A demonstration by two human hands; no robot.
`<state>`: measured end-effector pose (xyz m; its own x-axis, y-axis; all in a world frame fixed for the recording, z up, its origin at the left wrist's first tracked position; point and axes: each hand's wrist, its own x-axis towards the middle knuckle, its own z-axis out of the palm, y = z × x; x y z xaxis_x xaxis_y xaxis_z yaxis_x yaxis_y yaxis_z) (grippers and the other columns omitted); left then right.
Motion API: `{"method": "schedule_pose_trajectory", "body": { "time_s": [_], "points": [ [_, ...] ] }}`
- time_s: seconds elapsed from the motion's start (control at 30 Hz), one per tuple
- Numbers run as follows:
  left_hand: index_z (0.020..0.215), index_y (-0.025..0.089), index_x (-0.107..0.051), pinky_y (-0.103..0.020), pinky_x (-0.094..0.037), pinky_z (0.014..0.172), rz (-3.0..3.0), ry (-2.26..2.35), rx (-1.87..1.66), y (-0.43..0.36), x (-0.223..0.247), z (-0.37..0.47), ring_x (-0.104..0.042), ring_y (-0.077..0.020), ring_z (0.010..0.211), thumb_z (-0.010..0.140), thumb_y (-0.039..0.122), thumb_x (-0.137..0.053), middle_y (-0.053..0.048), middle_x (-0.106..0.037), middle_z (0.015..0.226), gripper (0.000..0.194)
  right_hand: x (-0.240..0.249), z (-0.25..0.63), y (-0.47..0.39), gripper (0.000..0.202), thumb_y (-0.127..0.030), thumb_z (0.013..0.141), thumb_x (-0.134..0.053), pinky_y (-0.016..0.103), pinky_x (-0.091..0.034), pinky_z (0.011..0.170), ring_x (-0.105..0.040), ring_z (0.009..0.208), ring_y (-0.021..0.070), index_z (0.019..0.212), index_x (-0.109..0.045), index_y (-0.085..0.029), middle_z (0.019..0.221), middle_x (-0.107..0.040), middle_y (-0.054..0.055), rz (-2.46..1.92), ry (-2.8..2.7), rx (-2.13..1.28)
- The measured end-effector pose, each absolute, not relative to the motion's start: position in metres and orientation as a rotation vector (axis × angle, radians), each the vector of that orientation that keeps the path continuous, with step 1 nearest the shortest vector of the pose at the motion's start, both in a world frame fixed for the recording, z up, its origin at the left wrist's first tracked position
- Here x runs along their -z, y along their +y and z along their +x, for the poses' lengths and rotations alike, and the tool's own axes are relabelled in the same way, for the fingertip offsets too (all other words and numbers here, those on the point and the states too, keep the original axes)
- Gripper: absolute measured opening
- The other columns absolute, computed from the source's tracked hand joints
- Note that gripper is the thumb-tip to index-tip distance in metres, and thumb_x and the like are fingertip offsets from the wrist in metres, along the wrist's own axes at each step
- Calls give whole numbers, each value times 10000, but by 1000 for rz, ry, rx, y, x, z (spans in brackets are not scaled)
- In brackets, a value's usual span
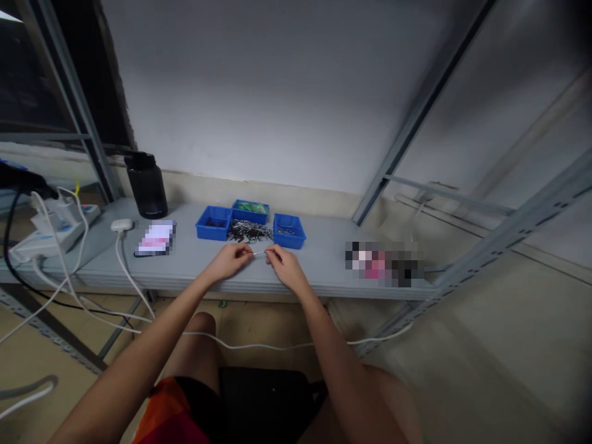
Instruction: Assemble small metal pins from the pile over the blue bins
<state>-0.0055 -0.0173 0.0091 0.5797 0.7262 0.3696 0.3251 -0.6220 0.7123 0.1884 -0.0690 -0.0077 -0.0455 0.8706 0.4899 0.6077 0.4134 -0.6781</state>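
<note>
Forearms (155, 345), left fingers (243, 250) and right fingers (274, 253) pinching thin piece (259, 253), seemingly metal, between them

Left tray (213, 233), back tray (250, 216) and right tray (290, 240) around a pile (250, 230) on the desk (324, 259).
The back tray stands behind the pile, the others on either side, with things in each. Before the pile, a piece (258, 253) spans from the left fingers (241, 250) to the right fingers (274, 253). Left of the trays lies a phone (156, 238), a bottle (147, 188) behind it, a corded device (121, 225) just beside it on the left, a power strip (44, 243) farther left.
</note>
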Motion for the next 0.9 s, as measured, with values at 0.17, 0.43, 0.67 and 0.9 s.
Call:
{"method": "schedule_pose_trajectory", "body": {
  "time_s": [0.17,0.43,0.67,0.9],
  "points": [
    [837,137,-630,-269,-413,650,2238,856,-893,-17,-9,-6,-540,-158,676,821,338,-505,-26,-633,735,238,8,188,-68,214,-329,897,-432,238,-402,654,-573,653,145,864,-595,-195,707,-627,7,-1294,-1758,-360],
    [820,139,-613,-265,-403,644,2245,861,-907,-18,-11,-5,-529,-151,666,823,320,-495,-27,-625,742,216,9,189,-68,214,-327,893,-445,239,-402,646,-575,644,148,849,-608,-196,705,-635,10,-1302,-1769,-343],
    [814,141,-604,-261,-401,645,2237,853,-910,-18,-9,-5,-528,-145,660,825,309,-499,-22,-623,738,199,9,188,-68,208,-316,892,-448,243,-400,638,-569,639,148,856,-613,-195,706,-634,13,-1308,-1770,-334],
    [806,146,-594,-251,-395,638,2244,845,-916,-18,-9,-6,-526,-136,656,819,281,-494,-20,-621,737,168,9,188,-68,194,-318,873,-474,255,-411,656,-571,666,159,907,-623,-197,756,-652,26,-1287,-1776,-308]
  ]
}}
